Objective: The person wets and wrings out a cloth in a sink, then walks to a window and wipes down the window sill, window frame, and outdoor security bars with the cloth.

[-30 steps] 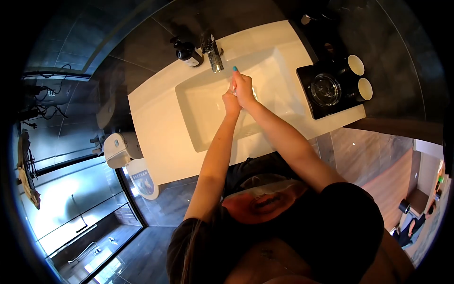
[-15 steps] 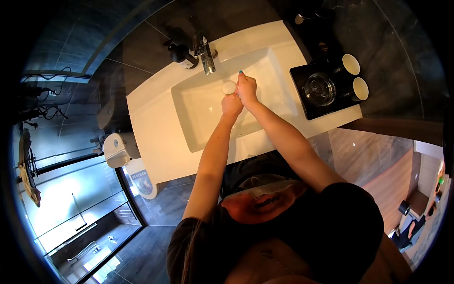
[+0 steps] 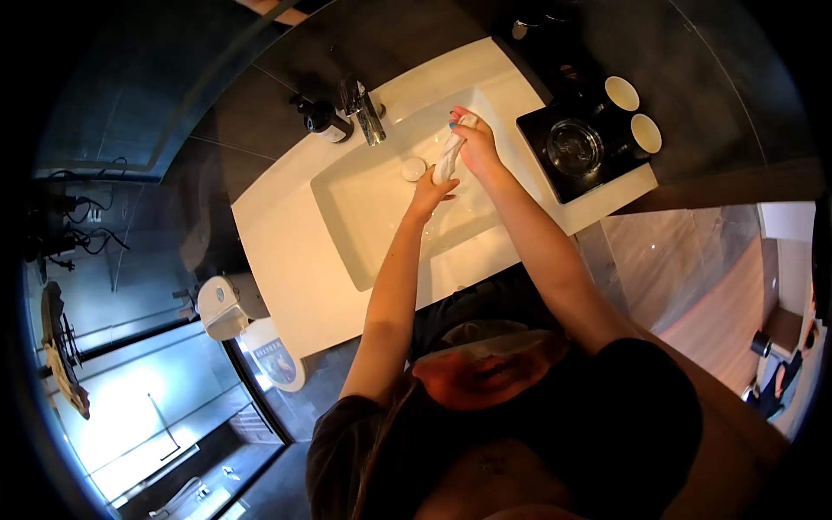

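Observation:
A white cloth (image 3: 448, 161), bunched into a long twisted shape, stretches between my two hands over the white sink (image 3: 347, 247). My left hand (image 3: 430, 194) grips its lower end, nearer my body. Around the upper end, my right hand (image 3: 477, 146) is closed, and a blue thumbnail shows on it. Just left of the cloth lies the round pale drain plug (image 3: 413, 169) on the basin floor. The chrome faucet (image 3: 371, 121) stands beyond my hands to the left, and no running water is visible.
A dark pump bottle (image 3: 325, 121) stands beside the faucet. On the counter's right, a black tray (image 3: 542, 147) carries a glass ashtray-like dish (image 3: 575, 147) and two cups (image 3: 646, 133). A toilet (image 3: 230, 308) is at lower left. Part of a person (image 3: 774, 388) shows at far right.
My hands have moved apart, the right one up and rightward, the left slightly down. The white cloth, hidden inside my hands before, now shows stretched between them. The view has shifted slightly.

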A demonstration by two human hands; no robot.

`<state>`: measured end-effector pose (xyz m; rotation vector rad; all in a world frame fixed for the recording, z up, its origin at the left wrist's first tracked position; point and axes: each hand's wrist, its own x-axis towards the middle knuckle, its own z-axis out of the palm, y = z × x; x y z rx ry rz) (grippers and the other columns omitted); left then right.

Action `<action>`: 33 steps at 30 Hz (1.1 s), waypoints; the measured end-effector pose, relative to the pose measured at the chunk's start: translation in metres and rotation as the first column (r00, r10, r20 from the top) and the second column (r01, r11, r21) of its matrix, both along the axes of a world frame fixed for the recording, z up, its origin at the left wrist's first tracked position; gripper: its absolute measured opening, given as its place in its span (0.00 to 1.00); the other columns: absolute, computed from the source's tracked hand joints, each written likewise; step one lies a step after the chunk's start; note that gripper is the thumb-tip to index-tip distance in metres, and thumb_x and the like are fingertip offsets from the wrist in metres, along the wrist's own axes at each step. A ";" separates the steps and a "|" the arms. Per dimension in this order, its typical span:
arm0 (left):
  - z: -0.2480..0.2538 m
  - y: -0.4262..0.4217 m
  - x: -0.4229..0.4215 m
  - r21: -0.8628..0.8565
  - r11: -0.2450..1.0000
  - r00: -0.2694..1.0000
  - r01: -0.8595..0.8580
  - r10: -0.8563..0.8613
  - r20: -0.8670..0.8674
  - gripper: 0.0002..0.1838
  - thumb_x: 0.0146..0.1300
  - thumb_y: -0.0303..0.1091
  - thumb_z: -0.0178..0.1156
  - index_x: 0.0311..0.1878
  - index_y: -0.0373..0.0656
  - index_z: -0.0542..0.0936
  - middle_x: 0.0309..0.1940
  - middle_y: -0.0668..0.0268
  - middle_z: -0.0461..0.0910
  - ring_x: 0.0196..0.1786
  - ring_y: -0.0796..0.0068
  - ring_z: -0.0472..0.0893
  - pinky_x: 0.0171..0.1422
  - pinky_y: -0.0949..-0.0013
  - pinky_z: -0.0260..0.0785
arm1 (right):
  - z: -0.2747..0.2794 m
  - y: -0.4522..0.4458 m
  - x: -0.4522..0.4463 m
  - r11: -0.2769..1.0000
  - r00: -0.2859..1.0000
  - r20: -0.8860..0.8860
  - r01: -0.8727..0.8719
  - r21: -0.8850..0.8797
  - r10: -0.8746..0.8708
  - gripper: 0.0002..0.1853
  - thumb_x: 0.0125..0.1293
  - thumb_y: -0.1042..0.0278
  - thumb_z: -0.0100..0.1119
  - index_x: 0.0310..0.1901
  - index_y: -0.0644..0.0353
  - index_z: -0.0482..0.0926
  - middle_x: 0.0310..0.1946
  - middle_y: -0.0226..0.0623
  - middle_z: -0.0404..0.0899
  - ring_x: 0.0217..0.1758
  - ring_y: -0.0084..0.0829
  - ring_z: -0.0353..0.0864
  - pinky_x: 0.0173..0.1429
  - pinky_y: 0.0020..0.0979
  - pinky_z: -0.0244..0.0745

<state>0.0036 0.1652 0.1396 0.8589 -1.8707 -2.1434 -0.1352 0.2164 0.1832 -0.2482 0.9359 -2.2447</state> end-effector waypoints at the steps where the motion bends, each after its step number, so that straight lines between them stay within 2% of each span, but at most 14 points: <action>1: 0.002 0.004 0.000 0.089 0.995 0.999 -0.039 0.041 -0.021 0.20 0.57 0.31 0.58 0.53 0.42 0.67 0.41 0.63 0.72 0.32 0.72 0.75 0.32 0.72 0.71 | -0.003 0.006 0.004 1.000 1.000 0.030 -0.007 -0.020 0.008 0.19 0.59 0.76 0.55 0.53 0.65 0.67 0.42 0.40 0.71 0.52 0.33 0.70 0.56 0.30 0.65; 3: 0.009 0.006 0.004 0.173 0.980 0.993 -0.096 0.105 -0.045 0.18 0.59 0.29 0.56 0.52 0.42 0.67 0.40 0.62 0.72 0.30 0.72 0.76 0.30 0.74 0.71 | -0.007 0.009 0.020 0.997 0.995 0.094 0.031 -0.067 -0.025 0.18 0.63 0.70 0.52 0.54 0.62 0.66 0.45 0.42 0.72 0.58 0.39 0.70 0.58 0.33 0.65; 5: 0.018 0.008 0.013 0.181 0.973 0.986 -0.142 0.155 -0.057 0.15 0.60 0.28 0.54 0.50 0.42 0.69 0.35 0.62 0.75 0.27 0.74 0.76 0.29 0.77 0.70 | 0.009 0.020 0.046 0.998 0.984 0.166 0.065 -0.025 -0.060 0.17 0.66 0.65 0.50 0.53 0.62 0.66 0.43 0.40 0.71 0.49 0.37 0.73 0.55 0.34 0.67; 8: 0.009 -0.006 0.031 -0.315 0.947 0.976 0.069 0.002 0.219 0.09 0.60 0.27 0.53 0.43 0.39 0.73 0.26 0.60 0.78 0.26 0.67 0.78 0.33 0.65 0.73 | 0.006 0.013 0.072 0.987 0.953 0.260 0.160 0.004 -0.155 0.15 0.66 0.57 0.49 0.45 0.61 0.69 0.34 0.36 0.69 0.33 0.30 0.71 0.43 0.34 0.70; 10: 0.014 -0.005 0.046 -0.653 0.717 0.946 0.244 -0.028 0.323 0.14 0.58 0.42 0.54 0.38 0.39 0.77 0.25 0.56 0.80 0.31 0.60 0.81 0.37 0.63 0.73 | 0.007 0.004 0.086 0.974 0.921 0.317 0.212 0.076 -0.225 0.15 0.66 0.52 0.50 0.36 0.58 0.69 0.26 0.32 0.66 0.23 0.25 0.66 0.33 0.33 0.67; 12: 0.025 0.004 0.064 -0.746 0.479 0.849 0.463 0.002 0.528 0.21 0.56 0.51 0.53 0.35 0.40 0.79 0.28 0.53 0.81 0.33 0.56 0.81 0.39 0.61 0.73 | 0.013 0.005 0.101 0.949 0.886 0.359 0.222 0.225 -0.292 0.19 0.64 0.48 0.50 0.26 0.55 0.66 0.18 0.28 0.61 0.16 0.22 0.57 0.23 0.31 0.61; 13: 0.033 0.004 0.069 -0.718 0.412 0.787 0.560 0.006 0.617 0.28 0.54 0.60 0.50 0.33 0.41 0.81 0.29 0.52 0.81 0.35 0.54 0.81 0.40 0.57 0.73 | 0.026 0.003 0.113 0.924 0.833 0.434 0.214 0.317 -0.342 0.24 0.62 0.43 0.49 0.18 0.52 0.60 0.10 0.26 0.55 0.10 0.22 0.52 0.17 0.29 0.49; 16: 0.039 0.003 0.084 -0.698 0.299 0.734 0.650 -0.012 0.679 0.26 0.55 0.57 0.49 0.31 0.41 0.81 0.29 0.52 0.81 0.35 0.54 0.81 0.40 0.58 0.74 | 0.017 0.000 0.128 0.904 0.864 0.382 0.169 0.394 -0.328 0.23 0.62 0.46 0.47 0.17 0.52 0.60 0.08 0.27 0.53 0.08 0.23 0.48 0.15 0.30 0.47; 17: 0.039 0.002 0.087 -0.712 0.277 0.745 0.646 -0.023 0.667 0.25 0.56 0.55 0.49 0.31 0.41 0.81 0.29 0.52 0.81 0.34 0.54 0.81 0.40 0.58 0.74 | 0.013 0.001 0.131 0.905 0.846 0.409 0.179 0.386 -0.342 0.19 0.61 0.54 0.46 0.16 0.53 0.59 0.07 0.28 0.53 0.07 0.24 0.48 0.13 0.30 0.44; 20: 0.031 -0.002 0.095 -0.748 0.239 0.777 0.620 -0.051 0.628 0.22 0.57 0.51 0.48 0.31 0.41 0.82 0.29 0.52 0.81 0.34 0.54 0.82 0.40 0.58 0.74 | 0.005 0.000 0.137 0.882 0.858 0.358 0.201 0.426 -0.368 0.16 0.59 0.61 0.44 0.15 0.53 0.59 0.07 0.28 0.53 0.07 0.25 0.49 0.12 0.30 0.44; 27: 0.008 -0.010 0.099 -0.818 0.234 0.849 0.525 -0.074 0.523 0.17 0.56 0.46 0.52 0.35 0.42 0.80 0.27 0.53 0.81 0.32 0.53 0.81 0.38 0.56 0.73 | -0.004 0.004 0.140 0.876 0.855 0.336 0.240 0.419 -0.395 0.13 0.57 0.59 0.45 0.18 0.51 0.60 0.08 0.26 0.52 0.09 0.24 0.49 0.15 0.30 0.47; 30: 0.011 0.002 0.095 -0.864 0.274 0.906 0.422 -0.078 0.417 0.19 0.54 0.48 0.58 0.41 0.42 0.78 0.29 0.54 0.80 0.33 0.54 0.80 0.38 0.56 0.72 | -0.003 0.030 0.133 0.932 0.923 0.303 0.129 0.339 -0.238 0.12 0.59 0.55 0.49 0.26 0.53 0.66 0.16 0.32 0.66 0.17 0.28 0.62 0.23 0.31 0.61; 31: 0.015 0.009 0.092 -0.877 0.294 0.924 0.381 -0.076 0.376 0.21 0.53 0.48 0.60 0.43 0.41 0.77 0.29 0.54 0.80 0.34 0.55 0.80 0.38 0.57 0.72 | -0.011 0.040 0.124 0.980 0.943 0.320 0.024 0.198 -0.088 0.17 0.60 0.56 0.54 0.45 0.55 0.67 0.36 0.41 0.74 0.34 0.32 0.73 0.37 0.35 0.68; 33: 0.015 0.025 0.083 -0.900 0.364 0.959 0.240 -0.234 0.161 0.25 0.50 0.50 0.64 0.44 0.41 0.76 0.32 0.55 0.79 0.36 0.57 0.79 0.40 0.58 0.71 | -0.010 0.082 0.123 0.951 0.992 0.107 0.029 0.308 -0.065 0.24 0.59 0.63 0.54 0.56 0.53 0.59 0.47 0.44 0.71 0.43 0.34 0.73 0.42 0.38 0.69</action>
